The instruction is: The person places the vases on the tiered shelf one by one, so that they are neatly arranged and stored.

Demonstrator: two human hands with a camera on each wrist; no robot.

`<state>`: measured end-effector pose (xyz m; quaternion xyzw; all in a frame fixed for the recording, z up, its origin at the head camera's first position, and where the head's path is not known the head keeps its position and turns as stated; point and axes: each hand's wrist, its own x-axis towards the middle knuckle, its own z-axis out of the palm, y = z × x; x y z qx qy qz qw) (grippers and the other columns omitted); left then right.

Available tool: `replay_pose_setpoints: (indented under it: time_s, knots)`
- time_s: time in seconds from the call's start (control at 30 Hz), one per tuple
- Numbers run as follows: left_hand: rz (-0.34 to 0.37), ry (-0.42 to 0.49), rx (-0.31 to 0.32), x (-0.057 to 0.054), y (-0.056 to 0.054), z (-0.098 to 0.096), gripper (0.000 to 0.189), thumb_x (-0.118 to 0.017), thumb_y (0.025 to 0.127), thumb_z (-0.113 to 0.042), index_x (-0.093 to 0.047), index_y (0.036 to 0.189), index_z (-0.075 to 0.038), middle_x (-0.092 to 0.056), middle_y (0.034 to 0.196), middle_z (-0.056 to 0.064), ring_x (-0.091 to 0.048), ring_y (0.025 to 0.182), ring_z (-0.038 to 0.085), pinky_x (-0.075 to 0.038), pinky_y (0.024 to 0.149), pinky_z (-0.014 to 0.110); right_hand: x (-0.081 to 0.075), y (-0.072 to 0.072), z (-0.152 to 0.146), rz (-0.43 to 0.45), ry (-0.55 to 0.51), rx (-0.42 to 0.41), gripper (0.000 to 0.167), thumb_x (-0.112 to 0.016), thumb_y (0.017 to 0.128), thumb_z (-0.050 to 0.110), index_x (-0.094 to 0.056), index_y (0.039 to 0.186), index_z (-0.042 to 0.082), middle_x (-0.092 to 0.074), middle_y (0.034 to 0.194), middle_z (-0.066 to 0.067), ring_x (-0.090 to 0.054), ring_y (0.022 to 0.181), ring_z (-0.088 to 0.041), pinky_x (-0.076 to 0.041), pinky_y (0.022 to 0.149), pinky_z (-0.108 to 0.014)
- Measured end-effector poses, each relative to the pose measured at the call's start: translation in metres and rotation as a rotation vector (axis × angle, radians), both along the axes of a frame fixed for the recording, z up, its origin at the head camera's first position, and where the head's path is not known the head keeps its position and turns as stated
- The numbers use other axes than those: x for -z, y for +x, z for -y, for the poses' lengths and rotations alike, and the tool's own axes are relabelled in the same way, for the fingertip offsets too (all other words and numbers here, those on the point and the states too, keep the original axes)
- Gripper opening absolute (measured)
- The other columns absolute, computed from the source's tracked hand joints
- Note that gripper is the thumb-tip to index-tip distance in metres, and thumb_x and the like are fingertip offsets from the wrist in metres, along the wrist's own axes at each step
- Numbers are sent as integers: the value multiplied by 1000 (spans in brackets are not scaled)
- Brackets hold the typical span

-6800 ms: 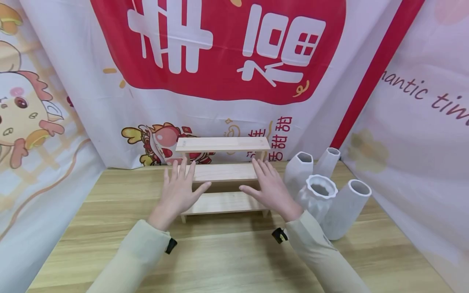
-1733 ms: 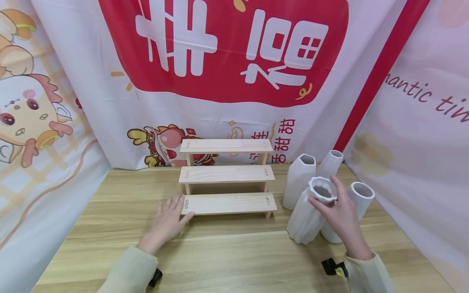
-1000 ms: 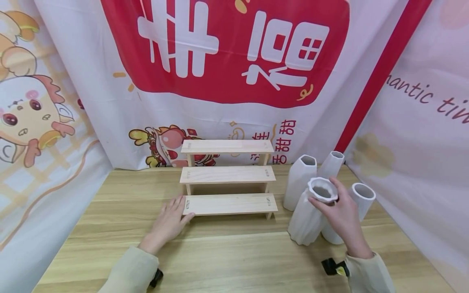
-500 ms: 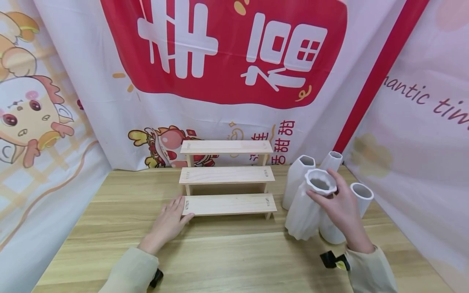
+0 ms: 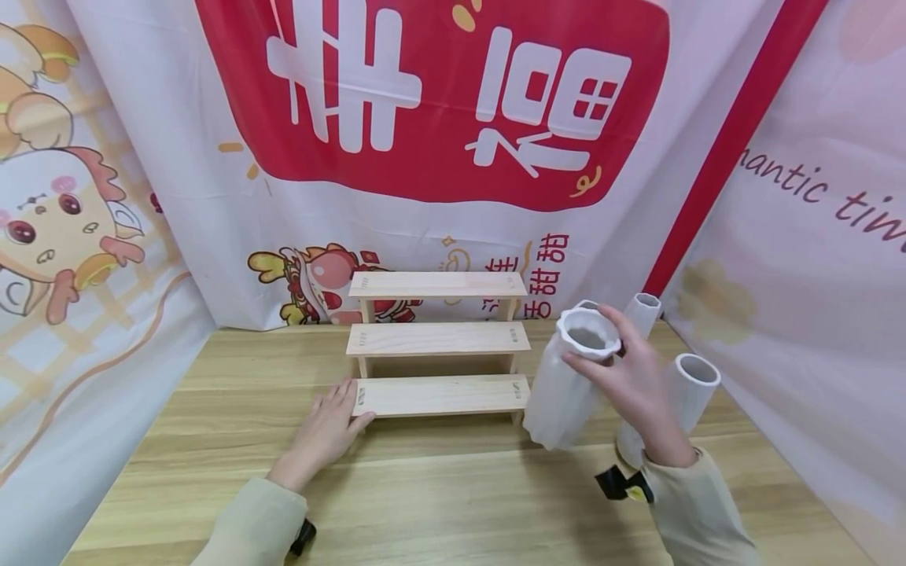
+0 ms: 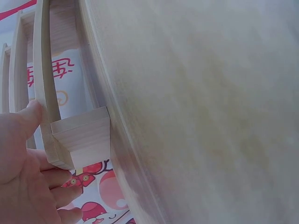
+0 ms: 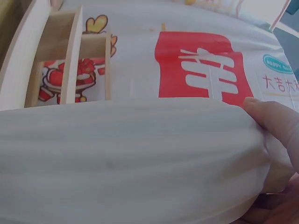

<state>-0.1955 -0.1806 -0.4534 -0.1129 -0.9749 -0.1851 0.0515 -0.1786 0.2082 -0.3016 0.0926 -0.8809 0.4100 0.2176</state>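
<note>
Left hand (image 5: 322, 432): relaxed, thumb at the front corner and fingers along the left end of the lowest shelf (image 5: 442, 395); touching, no firm grip seen. Stand (image 5: 439, 339): 3 pale wood shelves, stiff, probably light, so liable to skid if knocked. Steadying best done at a shelf end, as here.

Vase (image 5: 562, 401): white, fluted, scalloped rim, mouth up, just beside the right end of the lowest shelf. Whether its base clears the desk (image 5: 439, 487) cannot be told from this angle. Looks ceramic. Judged rigid, fairly heavy for a 1-hand hold, brittle at the scallops. Matte wall should give some friction; the flutes, running lengthwise, would do little against a downward slip.

Rear vase (image 5: 587, 303): mostly hidden behind the one in hand; only part of its mouth shows.

Right hand (image 5: 633, 385): gripping the vase at its neck, thumb on the near side, fingers round the far side just under the rim. Sound place, since the flared lip should act as a stop. Drawback: weight hangs low, so the base could swing; a 2nd hold at mid-body would be surer.

Narrow vase (image 5: 642, 311) and plain vase (image 5: 686, 401): farther right, both upright on the desk.
</note>
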Motion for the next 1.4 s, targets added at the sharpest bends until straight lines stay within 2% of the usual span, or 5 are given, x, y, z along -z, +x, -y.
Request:
replay_pose_setpoints:
  time_s: [0.17, 0.33, 0.77, 1.17, 1.4]
  knots:
    - [3, 3, -2, 0, -1, 0, 69, -47, 96, -36, -24, 138, 14, -23, 143, 29, -20, 131, 44, -13, 105, 57, -2, -6, 15, -32, -37, -88, 74, -80, 72, 23, -44, 133, 2, -55, 116, -16, -53, 100, -30, -48, 79, -45]
    - [7, 0, -2, 0, -1, 0, 69, -47, 96, -36, -25, 138, 14, -24, 143, 29, -20, 131, 44, -12, 105, 57, -6, -10, 31, -58, -5, -114, 75, -83, 69, 20, -46, 132, 4, -58, 111, -16, -55, 95, -28, -48, 75, -42]
    - [6, -3, -8, 0, -1, 0, 69, -48, 95, -36, -25, 138, 14, -24, 143, 29, -20, 131, 44, -15, 105, 57, -13, -22, 68, -56, -15, -223, 79, -84, 67, 21, -45, 133, 5, -55, 120, -14, -54, 96, -25, -47, 77, -40]
    - [1, -7, -9, 1, -1, 0, 69, -48, 95, -37, -26, 138, 14, -25, 143, 29, -21, 130, 44, -16, 105, 56, -13, -33, 94, -54, -38, -282, 75, -83, 68, 25, -46, 132, 14, -60, 108, -6, -56, 91, -20, -51, 69, -38]
    - [0, -17, -12, -1, -1, 0, 69, -48, 95, -37, -26, 138, 13, -25, 143, 29, -22, 130, 44, -17, 105, 56, -11, -42, 108, -64, -81, -335, 74, -83, 69, 21, -46, 132, 10, -55, 118, -7, -55, 96, -21, -50, 76, -38]
